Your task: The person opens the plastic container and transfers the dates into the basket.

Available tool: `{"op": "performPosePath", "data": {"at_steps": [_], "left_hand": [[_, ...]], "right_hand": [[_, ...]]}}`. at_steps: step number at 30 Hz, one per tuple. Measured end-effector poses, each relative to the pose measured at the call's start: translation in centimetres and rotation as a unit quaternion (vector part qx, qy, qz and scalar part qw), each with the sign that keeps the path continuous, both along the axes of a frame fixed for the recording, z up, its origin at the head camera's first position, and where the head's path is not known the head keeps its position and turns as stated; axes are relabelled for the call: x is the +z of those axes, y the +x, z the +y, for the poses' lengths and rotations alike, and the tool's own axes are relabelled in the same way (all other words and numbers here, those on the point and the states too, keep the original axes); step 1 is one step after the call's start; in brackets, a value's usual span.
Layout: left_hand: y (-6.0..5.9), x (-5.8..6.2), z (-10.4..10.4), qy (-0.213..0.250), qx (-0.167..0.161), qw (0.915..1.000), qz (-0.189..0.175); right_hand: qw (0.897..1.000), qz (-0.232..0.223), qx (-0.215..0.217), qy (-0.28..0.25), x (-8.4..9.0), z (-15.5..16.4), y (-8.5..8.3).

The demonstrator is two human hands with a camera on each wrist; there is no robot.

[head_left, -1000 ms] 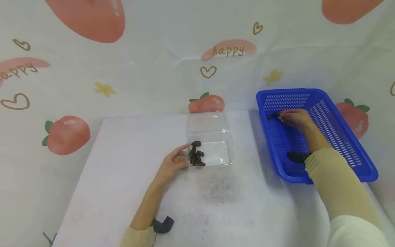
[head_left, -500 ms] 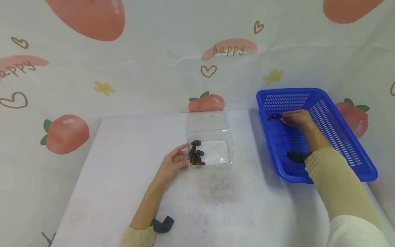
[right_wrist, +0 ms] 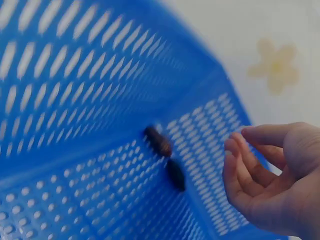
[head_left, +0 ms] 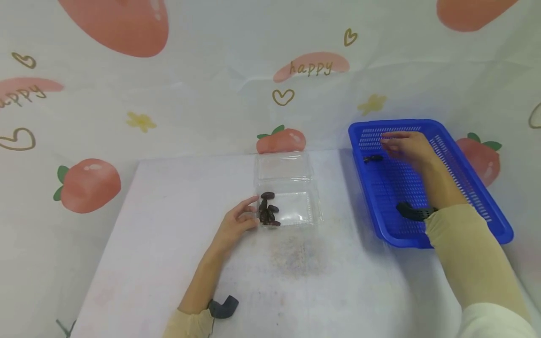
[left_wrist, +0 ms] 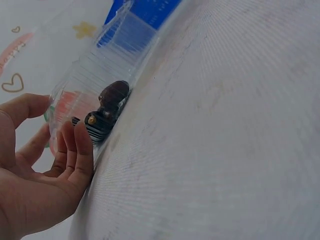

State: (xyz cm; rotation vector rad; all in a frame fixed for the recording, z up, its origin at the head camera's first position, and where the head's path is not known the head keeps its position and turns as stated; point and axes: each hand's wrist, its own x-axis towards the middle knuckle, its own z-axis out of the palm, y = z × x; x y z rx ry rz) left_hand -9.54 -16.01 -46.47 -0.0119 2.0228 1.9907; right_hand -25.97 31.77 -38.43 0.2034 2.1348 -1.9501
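Here's the worktop (head_left: pixel 181 197), blue basket (head_left: pixel 390 190) on its right side, clear box (head_left: pixel 291 209) lying open near its back edge. Left hand (head_left: pixel 233 224) rests loose-fingered at the box's left edge. Right hand (head_left: pixel 409 146) hangs over the basket, fingers bent, nothing visible between them; it's the nearer to two dates (head_left: pixel 376 158), below and left in the far-left corner, roughly end to end, long axes sideways. More dates (head_left: pixel 264 206) crowd the box's left edge.

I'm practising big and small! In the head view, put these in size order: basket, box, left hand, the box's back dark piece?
Largest to smallest:
1. Basket
2. Box, lid included
3. Left hand
4. Back dark piece
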Motion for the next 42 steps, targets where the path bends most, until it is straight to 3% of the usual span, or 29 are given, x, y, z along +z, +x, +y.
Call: {"op": "performPosePath", "data": {"at_steps": [11,17,21,26,42], "left_hand": [[0.1,0.1,0.1,-0.005,0.000,1.0000,0.005],[0.3,0.1,0.2,0.000,0.000,0.9999,0.010],[0.5,0.1,0.1,-0.008,0.006,0.9999,0.012],[0.5,0.2,0.3,-0.016,0.006,0.9997,0.015],[0.4,0.5,0.8,0.002,0.017,0.9998,0.012]], "right_hand": [[0.996,0.067,0.039,-0.032,4.6,-3.9,2.6],[0.994,0.093,0.059,0.013,5.7,-6.2,4.0],[0.990,0.096,0.074,0.067,6.0,-7.6,4.9],[0.989,0.097,0.075,0.087,6.1,-9.0,6.3],[0.982,0.129,0.115,0.071,4.7,-13.7,9.2]]}}
